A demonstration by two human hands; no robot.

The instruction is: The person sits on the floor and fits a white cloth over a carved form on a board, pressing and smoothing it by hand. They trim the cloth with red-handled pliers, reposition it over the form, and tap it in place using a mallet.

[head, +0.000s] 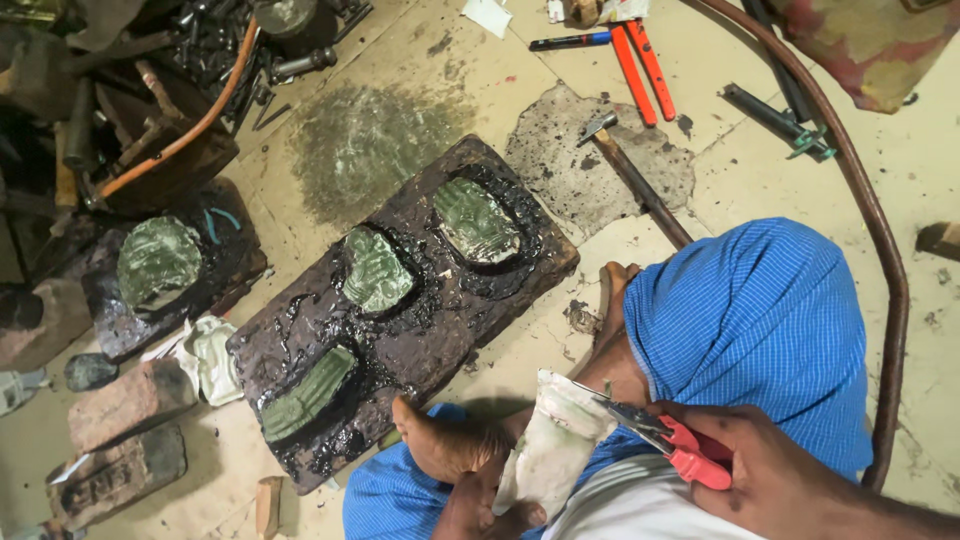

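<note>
My right hand [775, 470] grips red-handled snips [665, 440], their jaws at the edge of a pale, thin embossed metal piece [550, 450]. My left hand [470, 510] holds that piece from below, over my lap. I sit cross-legged in blue checked cloth [750, 320], one foot [440, 440] against a black pitch-covered board [400, 300]. Three greenish embossed metal pieces [378, 268] are set into the board's pitch.
A second pitch block with a green piece [158, 262] lies at left, with bricks [130, 400] below it. A hammer [630, 170], orange-handled shears [640, 65] and a marker [570, 41] lie on the floor above. A brown hose [880, 230] curves at right. Tool clutter fills the top-left.
</note>
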